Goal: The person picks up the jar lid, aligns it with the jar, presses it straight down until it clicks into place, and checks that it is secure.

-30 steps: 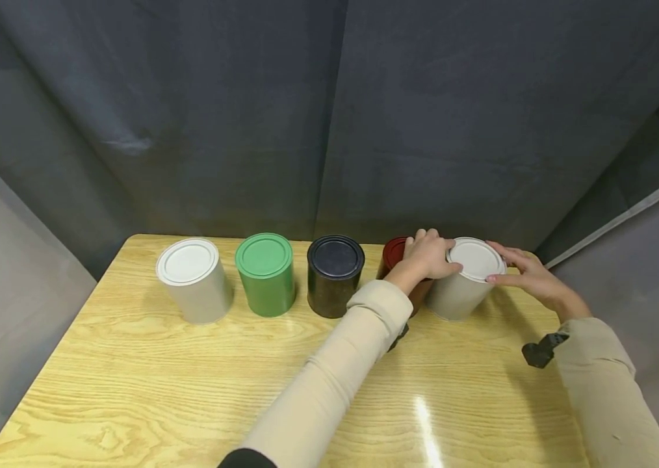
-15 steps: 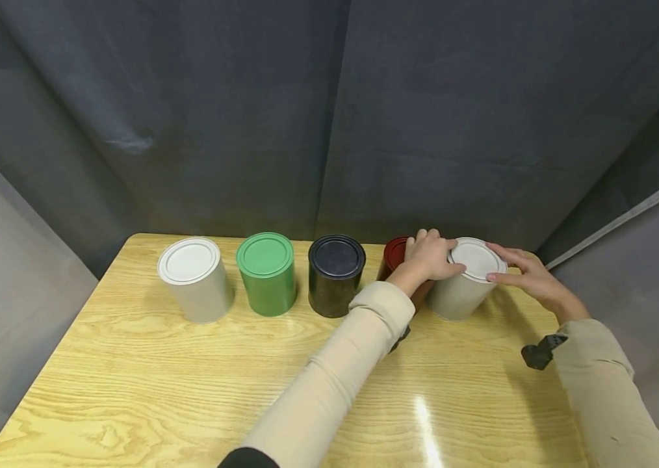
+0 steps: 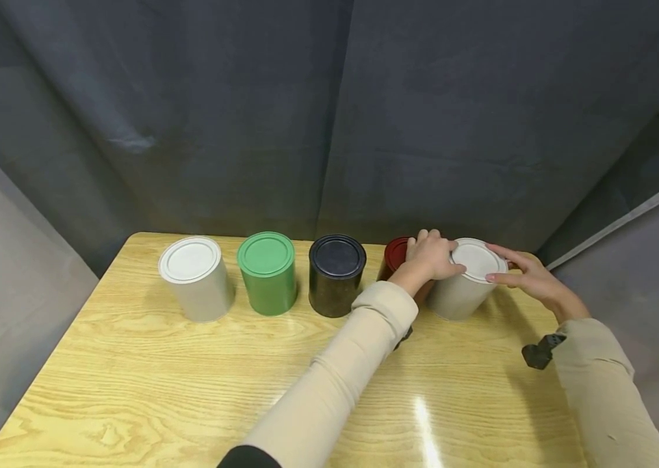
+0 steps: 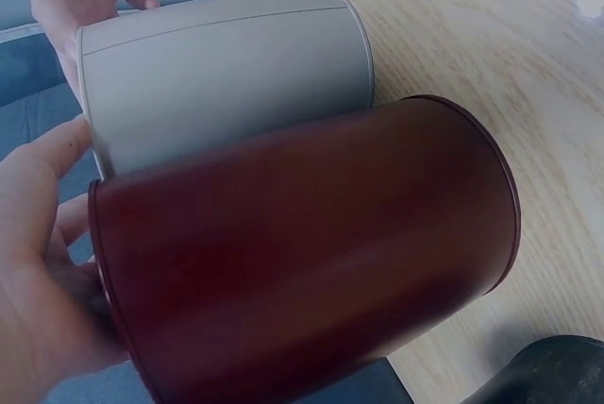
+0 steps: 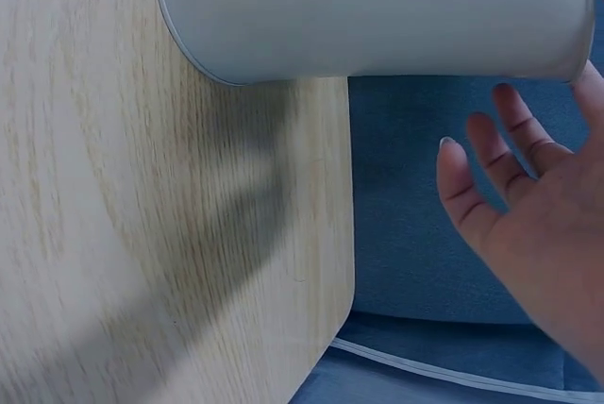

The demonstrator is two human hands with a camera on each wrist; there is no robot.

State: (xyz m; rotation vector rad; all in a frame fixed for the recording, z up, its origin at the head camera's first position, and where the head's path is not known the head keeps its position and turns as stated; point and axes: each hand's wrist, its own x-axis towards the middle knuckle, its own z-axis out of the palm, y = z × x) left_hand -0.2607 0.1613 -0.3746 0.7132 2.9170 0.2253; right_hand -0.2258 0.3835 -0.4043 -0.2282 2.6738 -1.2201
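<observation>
My left hand curls over the top rim of the grey can, thumb on its lid. My right hand lays nearly straight fingers on the lid edge at three o'clock, I judge to steady the can from both sides. The can stands upright at the bench's far right, touching the dark red can at nine o'clock. Black can, green can and white can line up further left.
</observation>
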